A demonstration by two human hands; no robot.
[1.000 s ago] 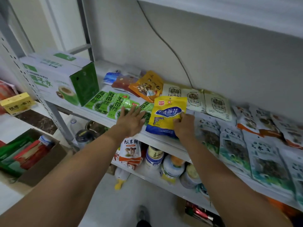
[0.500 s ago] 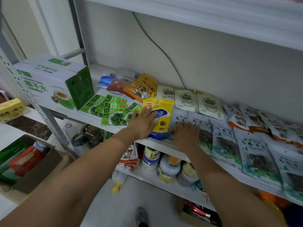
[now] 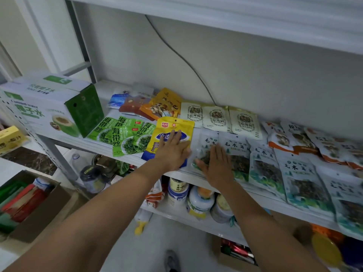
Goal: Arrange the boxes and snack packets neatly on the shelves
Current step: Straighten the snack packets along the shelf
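- The left hand [image 3: 172, 152] lies flat, fingers straight, on the yellow packet [image 3: 174, 126], which rests on the shelf [image 3: 259, 196] just beside the green seaweed packets [image 3: 125, 136].
- The right hand [image 3: 216, 165] presses flat (fingers straight, gripping nothing) on the leftmost white-and-green packet [image 3: 206, 139].
- The two hands sit near each other, not touching.
- A green-and-white box [image 3: 39, 107] stands at the shelf's left end.

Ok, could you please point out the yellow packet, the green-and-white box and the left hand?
yellow packet [image 3: 183, 128], head view: its upper yellow panel.
green-and-white box [image 3: 84, 110], head view: its dark green end face.
left hand [image 3: 172, 152], head view: the back of the hand.
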